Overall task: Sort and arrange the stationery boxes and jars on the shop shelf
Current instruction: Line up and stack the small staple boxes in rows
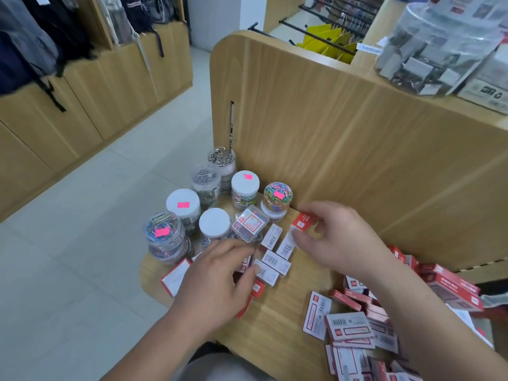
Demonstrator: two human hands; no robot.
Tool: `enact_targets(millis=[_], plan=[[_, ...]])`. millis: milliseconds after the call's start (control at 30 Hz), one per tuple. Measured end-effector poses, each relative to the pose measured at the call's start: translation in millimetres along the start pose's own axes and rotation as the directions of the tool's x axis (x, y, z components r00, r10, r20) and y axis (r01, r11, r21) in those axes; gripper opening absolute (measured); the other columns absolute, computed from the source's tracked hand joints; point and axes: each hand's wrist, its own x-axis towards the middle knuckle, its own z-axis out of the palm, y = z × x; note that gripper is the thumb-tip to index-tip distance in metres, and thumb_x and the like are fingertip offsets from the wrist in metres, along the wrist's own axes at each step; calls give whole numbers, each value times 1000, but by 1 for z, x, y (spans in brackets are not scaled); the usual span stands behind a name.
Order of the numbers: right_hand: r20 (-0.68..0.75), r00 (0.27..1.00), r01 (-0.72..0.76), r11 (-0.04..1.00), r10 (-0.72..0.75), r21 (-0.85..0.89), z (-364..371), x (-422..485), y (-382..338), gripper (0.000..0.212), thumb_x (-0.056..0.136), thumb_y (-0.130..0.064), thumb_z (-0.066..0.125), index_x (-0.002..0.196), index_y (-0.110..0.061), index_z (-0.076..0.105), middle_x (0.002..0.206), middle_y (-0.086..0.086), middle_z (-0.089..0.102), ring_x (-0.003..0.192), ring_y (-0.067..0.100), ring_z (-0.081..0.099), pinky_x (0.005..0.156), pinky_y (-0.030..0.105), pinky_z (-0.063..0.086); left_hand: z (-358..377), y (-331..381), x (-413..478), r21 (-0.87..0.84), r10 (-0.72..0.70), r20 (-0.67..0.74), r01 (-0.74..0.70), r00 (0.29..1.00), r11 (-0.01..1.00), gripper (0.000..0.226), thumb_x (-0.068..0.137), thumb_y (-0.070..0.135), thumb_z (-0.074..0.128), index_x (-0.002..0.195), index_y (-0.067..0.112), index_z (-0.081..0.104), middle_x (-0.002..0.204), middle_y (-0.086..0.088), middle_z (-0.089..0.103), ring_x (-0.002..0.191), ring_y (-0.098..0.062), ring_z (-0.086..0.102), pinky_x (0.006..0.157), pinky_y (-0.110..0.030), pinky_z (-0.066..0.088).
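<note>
- Down on the low wooden shelf (288,312), the right hand (338,237) pinches a small red box (302,221) between thumb and fingertips, close to the upright wooden panel (330,133) behind the shelf.
- Just below that box lie several white-faced boxes (275,257) with barcodes, set close together and at slightly different angles.
- The left hand (217,276) lies palm-down over more small boxes at the shelf's front edge, fingers bent and blurred — whether it actually grips one I cannot tell.
- A larger flat box (176,276) pokes out from under the left hand, at the shelf's rounded corner.
- Jars cluster at the far left end of the shelf: a clear jar of coloured clips (163,237) with a pink sticker, a white-lidded jar (183,206) also stickered, a plain white-lidded jar (214,224), and another stickered white lid (245,185) further back.
- Two clear jars of silver clips (206,182) stand behind them, and a round globe jar (278,198) of coloured clips sits against the panel.
- A flat clear case (249,224) leans tilted between the plain white-lidded jar and the globe jar.
- To the right — under the right forearm — a loose pile of red-and-white boxes (357,325) sprawls unsorted.
- On the upper shelf stands a big clear tub of binder clips (439,45).
</note>
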Motion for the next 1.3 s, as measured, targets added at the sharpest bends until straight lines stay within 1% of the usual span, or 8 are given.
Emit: enact_targets(millis=[167, 300, 400, 533, 767, 1000, 1100, 1300], plan=[[332, 943, -70, 950, -36, 303, 27, 6, -23, 28, 90, -40, 74, 117, -31, 72, 91, -11, 64, 73, -1, 57, 77, 28, 51, -9, -3, -6, 14, -1, -37, 2, 999, 1000, 25, 89, 29, 73, 114, 24, 73, 111, 14, 65, 103, -12, 63, 87, -35, 53], [110, 994, -1, 1000, 2, -1, 40, 3, -15, 39, 89, -57, 68, 122, -36, 68, 105, -10, 54, 92, 13, 62, 79, 36, 53, -12, -6, -7, 43, -19, -54, 21, 998, 999, 24, 88, 29, 75, 112, 25, 72, 110, 13, 65, 101, -13, 63, 86, -35, 52], [4, 997, -73, 996, 73, 55, 28, -5, -10, 38, 88, -53, 71, 121, -34, 69, 105, -7, 57, 89, 16, 64, 78, 37, 54, -9, -4, -5, 33, 0, -52, 2, 999, 999, 24, 88, 31, 72, 111, 23, 74, 109, 12, 65, 102, -14, 63, 86, -36, 53], [136, 960, -262, 954, 243, 148, 29, -21, -5, 46, 93, -51, 64, 131, -25, 64, 129, -5, 64, 115, 15, 63, 90, 23, 43, 1, 1, -5, 16, 18, -14, -18, 1000, 1000, 24, 89, 32, 71, 111, 23, 73, 110, 14, 64, 103, -13, 63, 84, -36, 55], [203, 932, -353, 878, 300, 323, 50, -29, -17, 54, 97, -49, 58, 145, -25, 51, 145, -5, 55, 134, 13, 52, 104, 25, 40, 7, -1, -3, -8, 18, 33, -18, 999, 1000, 28, 86, 30, 73, 112, 23, 73, 109, 12, 65, 102, -15, 66, 81, -39, 57], [118, 959, -275, 947, 257, 168, 10, -42, -4, 44, 89, -53, 67, 125, -28, 66, 116, -8, 70, 97, 12, 69, 89, 34, 56, 3, 14, -2, 76, 61, -7, -60, 998, 995, 28, 89, 31, 70, 113, 18, 73, 120, 4, 63, 108, -22, 63, 84, -38, 56], [37, 971, -241, 956, 238, 168, -14, -62, 6, 39, 88, -54, 68, 117, -28, 72, 102, -11, 73, 95, 7, 69, 88, 37, 57, 21, 42, -5, -22, 161, 169, -160, 972, 987, 27, 89, 34, 66, 112, 22, 70, 114, 6, 63, 103, -19, 63, 83, -38, 56], [-82, 961, -252, 959, 264, 133, -43, -110, 30, 26, 89, -47, 69, 111, -34, 75, 101, -24, 72, 96, -5, 64, 88, 27, 54, 78, 70, -6, 64, 197, 631, -304, 750, 951, 72, 85, 28, 64, 151, 39, 35, 160, 9, 34, 136, -21, 45, 103, -34, 45]])
